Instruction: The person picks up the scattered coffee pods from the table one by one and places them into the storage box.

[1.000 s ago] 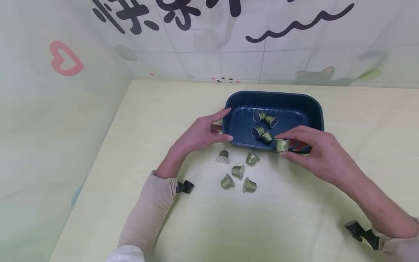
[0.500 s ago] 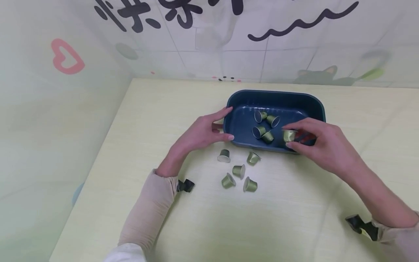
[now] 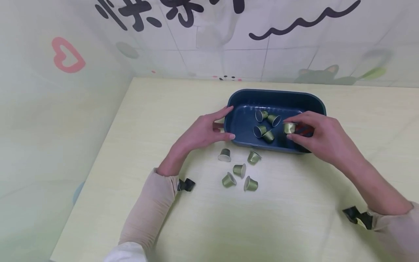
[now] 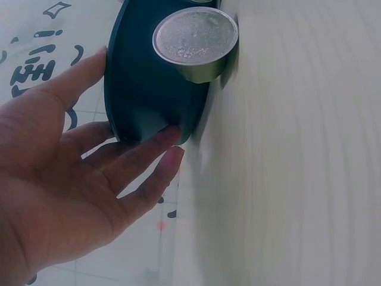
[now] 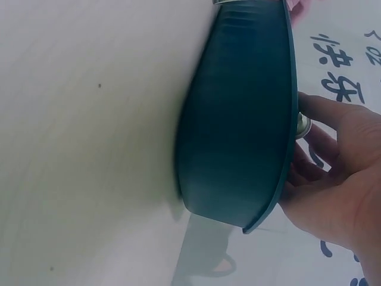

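My right hand (image 3: 322,136) pinches a green coffee capsule (image 3: 289,128) between thumb and fingers, over the right part of a dark blue rectangular tray (image 3: 239,118). In the right wrist view the tray's wall hides most of that capsule (image 5: 303,126). Several coffee capsules (image 3: 268,136) lie inside the tray, left of this hand. My left hand (image 3: 204,133) rests its extended, spread fingers against the tray's left end, thumb at the front rim. More capsules (image 3: 239,170) are scattered on the table in front of the tray; one capsule (image 4: 196,39) shows its foil lid in the left wrist view.
The pale wooden table (image 3: 183,225) meets a printed white wall covering (image 3: 235,62) behind the tray and another wall (image 3: 39,131) on the left. Black straps or mounts (image 3: 186,185) sit at both wrists.
My right hand has carried its capsule from the tray's front rim farther back over the tray's inside. The left hand stays on the left end, and the other capsules keep their places.
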Demonstrator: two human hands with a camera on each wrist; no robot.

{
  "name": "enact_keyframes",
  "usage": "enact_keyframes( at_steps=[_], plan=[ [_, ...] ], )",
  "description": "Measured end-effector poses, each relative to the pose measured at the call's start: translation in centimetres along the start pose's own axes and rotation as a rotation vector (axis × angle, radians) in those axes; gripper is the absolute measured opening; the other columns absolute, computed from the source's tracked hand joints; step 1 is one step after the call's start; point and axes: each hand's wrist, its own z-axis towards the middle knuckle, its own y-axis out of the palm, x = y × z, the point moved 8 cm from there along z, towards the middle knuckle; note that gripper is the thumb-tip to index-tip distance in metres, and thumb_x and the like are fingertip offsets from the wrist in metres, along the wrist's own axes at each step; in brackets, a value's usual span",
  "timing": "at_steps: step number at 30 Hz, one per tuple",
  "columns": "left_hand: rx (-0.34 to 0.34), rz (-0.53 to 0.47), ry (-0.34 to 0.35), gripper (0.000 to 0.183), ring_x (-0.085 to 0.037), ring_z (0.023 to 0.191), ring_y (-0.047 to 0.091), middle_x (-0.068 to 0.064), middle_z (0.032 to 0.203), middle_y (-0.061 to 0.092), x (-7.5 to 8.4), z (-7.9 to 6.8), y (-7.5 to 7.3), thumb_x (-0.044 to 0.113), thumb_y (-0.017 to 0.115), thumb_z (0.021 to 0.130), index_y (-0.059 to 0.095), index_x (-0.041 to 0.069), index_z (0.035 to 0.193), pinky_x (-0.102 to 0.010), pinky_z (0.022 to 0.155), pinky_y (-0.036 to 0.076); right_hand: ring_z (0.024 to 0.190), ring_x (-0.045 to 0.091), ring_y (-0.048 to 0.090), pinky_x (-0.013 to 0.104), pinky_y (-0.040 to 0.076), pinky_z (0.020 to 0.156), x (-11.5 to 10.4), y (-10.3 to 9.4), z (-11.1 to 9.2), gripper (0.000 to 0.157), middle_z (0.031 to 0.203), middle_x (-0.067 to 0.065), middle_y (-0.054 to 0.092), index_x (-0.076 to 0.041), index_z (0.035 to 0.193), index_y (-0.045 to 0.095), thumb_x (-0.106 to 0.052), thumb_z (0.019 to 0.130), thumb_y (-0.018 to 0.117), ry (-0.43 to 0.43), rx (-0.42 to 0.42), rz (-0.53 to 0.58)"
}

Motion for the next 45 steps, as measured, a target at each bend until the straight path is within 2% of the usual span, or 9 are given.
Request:
enact_keyframes(
  at_steps=[8, 13, 16, 21, 26, 32, 41, 45],
  plan=[
    [0.009, 0.008, 0.003, 0.085, -0.019, 0.119, 0.062, 0.004, 0.162, 0.026, 0.1, 0.1, -0.1, 0.027, 0.078, 0.088, 0.03, 0.024, 0.157, -0.029, 0.089, 0.054, 0.081, 0.017, 0.065, 0.018, 0.046, 0.06, 0.6, 0.0, 0.3, 0.035, 0.105, 0.003, 0.07, -0.016, 0.121, 0.071, -0.012, 0.087, 0.078, 0.025, -0.001, -0.004],
    [0.008, 0.006, 0.001, 0.085, -0.02, 0.119, 0.062, 0.003, 0.162, 0.026, 0.0, 0.0, 0.0, 0.027, 0.079, 0.088, 0.03, 0.023, 0.157, -0.029, 0.089, 0.054, 0.082, 0.018, 0.066, 0.022, 0.049, 0.062, 1.1, 0.6, 0.5, 0.034, 0.103, 0.004, 0.07, -0.015, 0.121, 0.071, -0.013, 0.088, 0.077, 0.064, -0.047, -0.004],
    [0.006, -0.004, -0.003, 0.085, -0.02, 0.118, 0.063, 0.002, 0.162, 0.026, 0.0, 0.0, 0.0, 0.027, 0.079, 0.087, 0.03, 0.023, 0.157, -0.029, 0.088, 0.054, 0.084, 0.02, 0.068, 0.024, 0.051, 0.064, 1.1, 1.0, 0.6, 0.033, 0.106, 0.007, 0.07, -0.012, 0.121, 0.07, -0.013, 0.088, 0.077, 0.052, -0.078, -0.009],
    [0.003, -0.025, -0.004, 0.086, -0.02, 0.117, 0.064, 0.002, 0.162, 0.026, -0.2, -0.1, 0.1, 0.026, 0.079, 0.087, 0.03, 0.022, 0.157, -0.03, 0.088, 0.055, 0.086, 0.024, 0.07, 0.036, 0.056, 0.07, 0.8, 1.5, 1.0, 0.032, 0.108, 0.011, 0.07, -0.007, 0.119, 0.07, -0.013, 0.088, 0.077, 0.027, -0.102, -0.014],
    [0.006, -0.036, 0.005, 0.085, -0.022, 0.12, 0.062, 0.002, 0.162, 0.026, -0.1, -0.1, 0.0, 0.024, 0.079, 0.087, 0.03, 0.023, 0.157, -0.029, 0.09, 0.054, 0.087, 0.025, 0.069, 0.045, 0.055, 0.074, 0.7, 1.9, 1.4, 0.032, 0.109, 0.012, 0.07, -0.007, 0.119, 0.071, -0.013, 0.088, 0.077, 0.052, -0.109, -0.034],
    [0.002, -0.034, 0.002, 0.086, -0.025, 0.125, 0.058, 0.002, 0.162, 0.026, 0.0, 0.0, 0.1, 0.025, 0.079, 0.087, 0.03, 0.024, 0.157, -0.029, 0.089, 0.054, 0.087, 0.025, 0.068, 0.045, 0.054, 0.073, 0.8, 2.3, 1.7, 0.031, 0.107, 0.012, 0.07, -0.007, 0.117, 0.071, -0.015, 0.088, 0.077, 0.061, -0.109, -0.051],
    [0.001, -0.041, 0.0, 0.085, -0.025, 0.126, 0.058, 0.002, 0.162, 0.026, -0.1, 0.0, 0.1, 0.024, 0.079, 0.087, 0.03, 0.024, 0.157, -0.03, 0.087, 0.055, 0.087, 0.023, 0.068, 0.038, 0.051, 0.069, 1.7, 3.0, 2.4, 0.032, 0.106, 0.011, 0.068, -0.01, 0.119, 0.07, -0.017, 0.089, 0.076, 0.188, -0.175, 0.003],
    [0.005, -0.034, 0.004, 0.086, -0.024, 0.125, 0.058, 0.003, 0.162, 0.026, -0.1, 0.0, 0.1, 0.024, 0.079, 0.087, 0.03, 0.025, 0.157, -0.03, 0.087, 0.055, 0.088, 0.024, 0.067, 0.039, 0.051, 0.071, 1.9, 3.3, 2.7, 0.032, 0.107, 0.012, 0.068, -0.009, 0.118, 0.07, -0.017, 0.088, 0.076, 0.212, -0.191, 0.007]
  ],
)
